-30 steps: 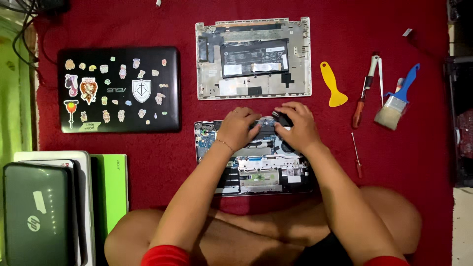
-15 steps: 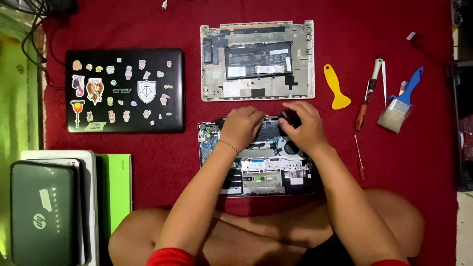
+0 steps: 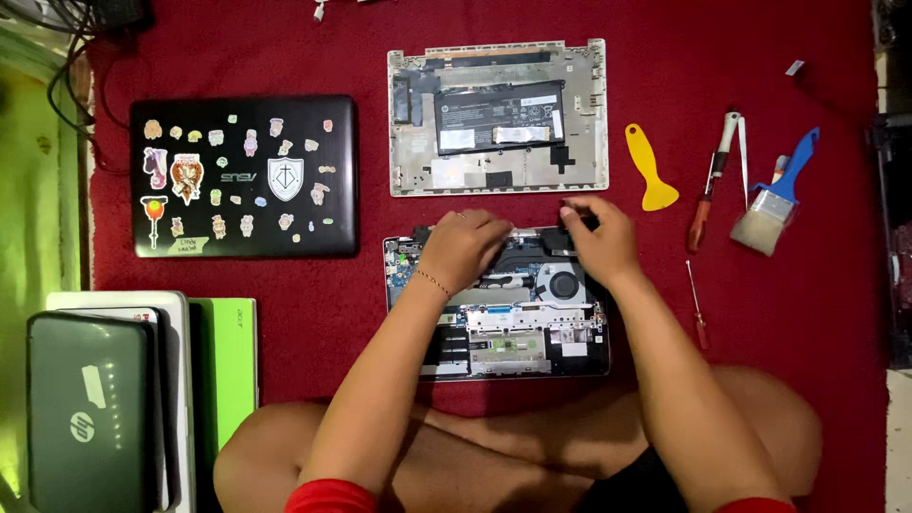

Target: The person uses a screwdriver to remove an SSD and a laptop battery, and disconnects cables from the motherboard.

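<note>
An opened laptop base (image 3: 518,328) lies on the red cloth in front of me, its circuit board and round fan (image 3: 564,282) exposed. My left hand (image 3: 465,249) rests on the upper left of the board, fingers curled down onto it. My right hand (image 3: 599,240) presses at the upper right corner, fingertips on a black part along the top edge. What the fingers grip is hidden. Above it lies the removed bottom cover (image 3: 497,116) with a black battery (image 3: 499,116).
A black laptop covered in stickers (image 3: 244,176) lies at the left. A yellow pry tool (image 3: 650,168), screwdrivers (image 3: 708,198), another small screwdriver (image 3: 697,306) and a blue-handled brush (image 3: 774,195) lie at the right. Stacked laptops (image 3: 90,408) and a green one (image 3: 226,361) sit at lower left.
My right hand has shifted a little to the right, toward the top right corner of the base. The left hand stays on the board. The view has shifted slightly.
</note>
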